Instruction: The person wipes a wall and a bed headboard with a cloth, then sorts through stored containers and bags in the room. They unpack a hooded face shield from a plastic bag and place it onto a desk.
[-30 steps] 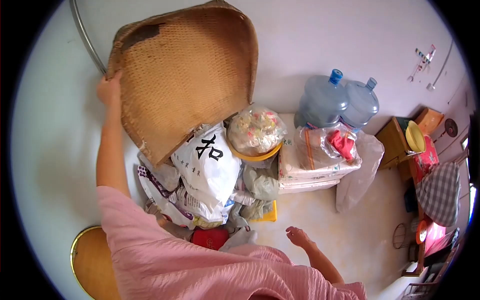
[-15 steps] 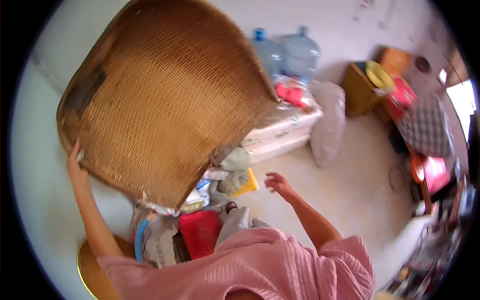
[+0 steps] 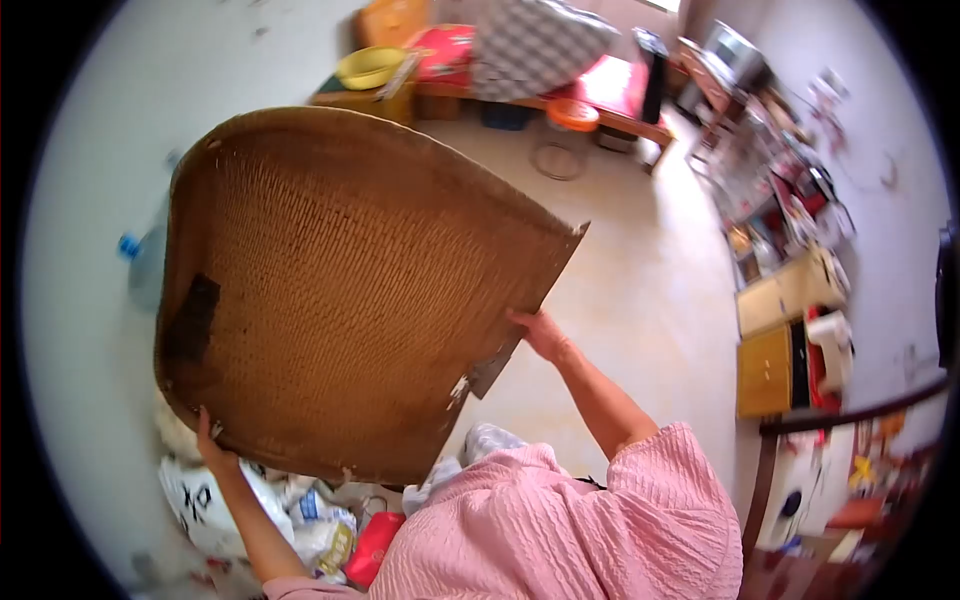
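A large brown woven winnowing basket (image 3: 350, 300) is held up in front of me, its hollow side facing me. It has a curved raised rim, a dark patch on its left side and a straight, ragged edge on the right. My left hand (image 3: 213, 445) is closed on the rim at the lower left, the thumb showing on the inner side. My right hand (image 3: 540, 333) grips the straight edge, with the thumb over the inside and the other fingers hidden behind. Below the basket lie white plastic bags (image 3: 220, 505) and a red bag (image 3: 375, 548).
A blue water bottle (image 3: 150, 262) stands by the left wall, partly hidden. At the back are a yellow basin (image 3: 371, 67) on a cabinet and a bench with a checked cloth (image 3: 535, 50). A wooden cabinet (image 3: 765, 375) and clutter line the right wall.
My right hand, free before, now holds the basket's straight edge. The basket has come lower, and my view has swung right toward the bench and the right wall.
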